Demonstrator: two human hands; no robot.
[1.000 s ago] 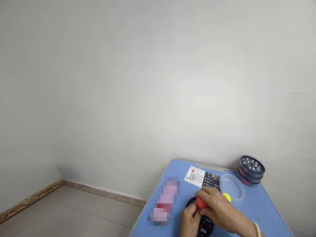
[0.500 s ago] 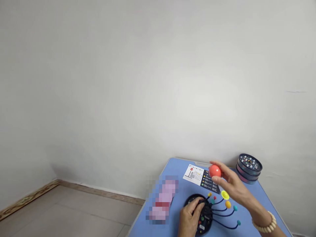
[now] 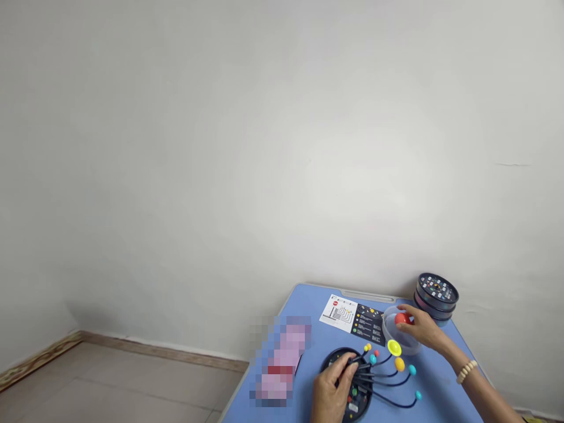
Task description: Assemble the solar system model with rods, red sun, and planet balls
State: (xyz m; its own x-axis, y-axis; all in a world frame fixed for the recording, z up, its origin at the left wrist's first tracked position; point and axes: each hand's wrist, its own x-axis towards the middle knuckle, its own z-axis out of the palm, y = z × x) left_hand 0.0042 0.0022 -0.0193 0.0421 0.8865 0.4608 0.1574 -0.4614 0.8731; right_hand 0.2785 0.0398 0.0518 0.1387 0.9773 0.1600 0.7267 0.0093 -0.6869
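Observation:
My right hand (image 3: 423, 330) holds a red ball (image 3: 401, 318) over a clear round dish (image 3: 399, 336) at the far side of the blue table (image 3: 308, 305), fingers closed round the ball. My left hand (image 3: 331, 390) presses down on a black round base (image 3: 352, 388). From that base several thin dark arms fan out to the right, tipped with small coloured balls and a yellow disc (image 3: 393, 348); an orange ball (image 3: 399, 364) and teal balls sit at the ends.
An instruction sheet (image 3: 356, 316) lies flat behind the base. A stack of dark round tins (image 3: 436, 295) stands at the table's back right corner by the white wall. A blurred pink patch (image 3: 282, 367) covers the table's left side. Tiled floor lies at lower left.
My right hand lifted the red ball off the black base, carried it up and right, and now holds it over the clear dish. The left hand stayed on the base.

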